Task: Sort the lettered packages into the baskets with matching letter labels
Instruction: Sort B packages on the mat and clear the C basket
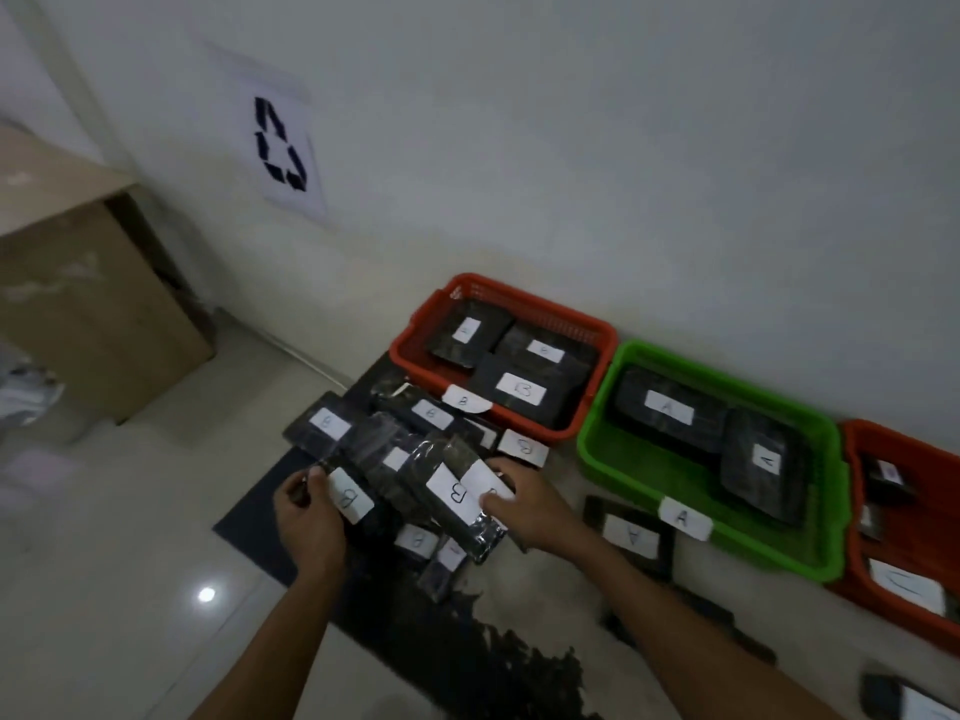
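Forearms: two bare forearms are seen nearest the camera, reaching forward over a dark mat [244, 522] on the floor [130, 563].
Left hand: the left hand [309, 517] is closed around the edge of a black package [349, 495] with a white label B; thumb and fingers are pressed on it.
Right hand: the right hand [524, 504] is laid on a second B package [457, 498], its thumb pressed on the white label; this package is held, not yet lifted clear of the pile.
Pile: more black packages [374, 433] are heaped between the hands and the red basket, mostly marked B.
Baskets: the red basket [415, 345] with tag B already holds three packages; the green basket [597, 449] with tag A holds two; both are set against the wall.
Loose A package: one package marked A [631, 535] is lying on the floor just beside the green basket.
Handling: the packages are judged light and flat, wrapped in glossy film that is probably slippery and a little soft; a hold across the two long edges is advised, not on the paper label, which may peel.
Hard to see: a third, orange-red basket [852, 459] is cut off at the right edge and its letter cannot be read. Some labels in the pile are blurred. What is inside the wrapping is hidden.
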The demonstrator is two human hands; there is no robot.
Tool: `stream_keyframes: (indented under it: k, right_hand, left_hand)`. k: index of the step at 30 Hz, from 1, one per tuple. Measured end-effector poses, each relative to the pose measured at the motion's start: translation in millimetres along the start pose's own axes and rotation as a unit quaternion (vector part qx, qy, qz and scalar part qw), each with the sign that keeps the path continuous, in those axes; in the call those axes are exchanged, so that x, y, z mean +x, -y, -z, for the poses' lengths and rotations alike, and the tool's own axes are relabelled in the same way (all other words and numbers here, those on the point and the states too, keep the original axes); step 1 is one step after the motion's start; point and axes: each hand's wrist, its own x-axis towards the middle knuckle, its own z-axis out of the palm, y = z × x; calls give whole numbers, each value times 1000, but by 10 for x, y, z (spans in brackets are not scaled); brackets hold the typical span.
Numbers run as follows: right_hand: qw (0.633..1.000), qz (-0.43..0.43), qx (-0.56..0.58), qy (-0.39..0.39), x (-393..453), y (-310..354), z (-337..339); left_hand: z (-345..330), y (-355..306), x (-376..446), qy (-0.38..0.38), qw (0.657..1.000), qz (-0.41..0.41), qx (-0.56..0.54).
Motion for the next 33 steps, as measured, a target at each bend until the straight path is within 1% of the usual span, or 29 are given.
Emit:
stream_keyframes:
  k: [3, 5, 10, 12, 14, 16, 19, 22, 28, 31, 33]
  right_hand:
    - [999, 12, -28, 26, 164, 152, -267]
    - [999, 9, -25, 43, 292, 281, -450]
    - [997, 8, -33, 69, 521, 550, -855]
    - [997, 0, -38, 74, 573, 575, -1021]
    - [996, -20, -43, 74, 593, 573, -1159]
    - [997, -38, -24, 60, 604, 565, -1250]
    - [998, -63, 24, 18, 611, 571, -1285]
    - [996, -76, 38, -12, 623, 534, -1223]
    - [993, -90, 56, -50, 653, 422, -1098]
    - [990, -95, 66, -76, 661, 384, -1018]
    - [988, -101, 72, -95, 682, 376, -935]
  left_hand:
    - [191, 83, 255, -54, 998, 41, 8]
    - [304, 137, 402, -80, 995, 59, 20]
    - [473, 220, 698, -109, 989, 102, 15]
    - [521, 264, 814, -100, 987, 118, 43]
    - [558, 320, 899, -66, 985, 136, 83]
    - [567, 362, 949, -31, 983, 143, 115]
    - [521, 382, 952, -5, 983, 115, 141]
    - [447, 391, 889, 0, 985, 88, 146]
    - [377, 329, 704, 25, 980, -27, 197]
    - [306, 222, 609, 58, 972, -93, 206]
    - [233, 145, 530, 94, 966, -119, 208]
